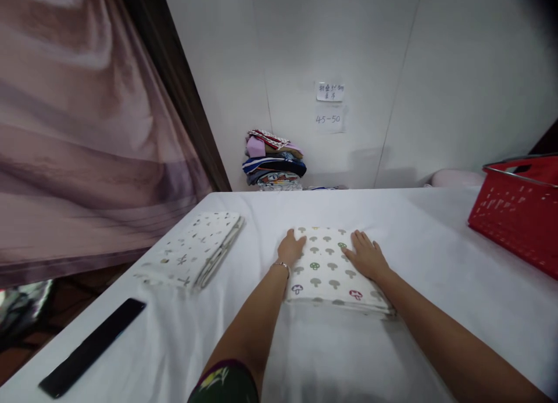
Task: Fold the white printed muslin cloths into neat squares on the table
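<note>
A folded white cloth (323, 275) printed with grey mushrooms and a few coloured ones lies flat in front of me. My left hand (291, 249) rests at its left edge, thumb over the top and fingers stretched out along the side. Across from it, my right hand (367, 256) lies flat on the upper right part of the cloth, fingers spread. Neither hand grips the fabric. Farther left is a second folded white cloth (198, 246) with small dark prints, out of touch of both hands.
The white-covered table (261, 217) carries a long black flat strip (93, 345) at the left front and a red plastic basket (518, 211) at the right. Behind it rises a stack of folded fabrics (274, 161) by the wall. A pinkish curtain (87, 129) hangs left.
</note>
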Demonstrator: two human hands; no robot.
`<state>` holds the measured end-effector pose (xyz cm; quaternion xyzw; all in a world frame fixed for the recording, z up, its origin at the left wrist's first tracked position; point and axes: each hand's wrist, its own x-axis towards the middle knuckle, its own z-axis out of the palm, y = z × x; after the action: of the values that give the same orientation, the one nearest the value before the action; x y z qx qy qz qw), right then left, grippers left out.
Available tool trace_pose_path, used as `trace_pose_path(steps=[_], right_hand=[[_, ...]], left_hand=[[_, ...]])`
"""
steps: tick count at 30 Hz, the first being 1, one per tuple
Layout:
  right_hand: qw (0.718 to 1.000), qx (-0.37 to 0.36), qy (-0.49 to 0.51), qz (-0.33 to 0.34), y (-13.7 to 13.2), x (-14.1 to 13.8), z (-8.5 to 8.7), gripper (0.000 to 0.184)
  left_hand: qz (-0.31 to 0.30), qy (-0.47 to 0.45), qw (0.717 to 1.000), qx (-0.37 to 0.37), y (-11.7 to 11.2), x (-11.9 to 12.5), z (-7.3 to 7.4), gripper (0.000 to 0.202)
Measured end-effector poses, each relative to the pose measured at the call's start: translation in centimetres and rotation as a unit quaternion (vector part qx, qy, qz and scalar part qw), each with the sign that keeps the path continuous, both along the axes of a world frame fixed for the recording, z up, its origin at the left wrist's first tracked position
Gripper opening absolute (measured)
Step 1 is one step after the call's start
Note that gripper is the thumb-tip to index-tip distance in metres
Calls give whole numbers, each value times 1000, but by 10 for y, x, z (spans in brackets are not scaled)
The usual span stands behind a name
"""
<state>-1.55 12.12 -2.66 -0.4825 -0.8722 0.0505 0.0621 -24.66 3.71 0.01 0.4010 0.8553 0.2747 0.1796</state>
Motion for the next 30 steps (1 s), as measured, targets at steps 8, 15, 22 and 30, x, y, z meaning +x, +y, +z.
trace_pose_path(steps=[8, 15, 22, 30], right_hand=[[1000, -6, -6, -4, 0, 1, 3, 68], [999, 40, -3, 24, -25, -7, 26, 70], [993, 23, 18, 112, -64, 2, 2, 67], [994, -25, 21, 103, -61, 0, 10, 64]], left_hand=[[-174, 215, 960, 39, -37, 42, 9, 61], [-265, 274, 925, -10, -64, 64, -16, 68], [-261, 249, 933, -7, -61, 63, -10, 63], [-257, 247, 934, 12, -60, 62, -13, 61]])
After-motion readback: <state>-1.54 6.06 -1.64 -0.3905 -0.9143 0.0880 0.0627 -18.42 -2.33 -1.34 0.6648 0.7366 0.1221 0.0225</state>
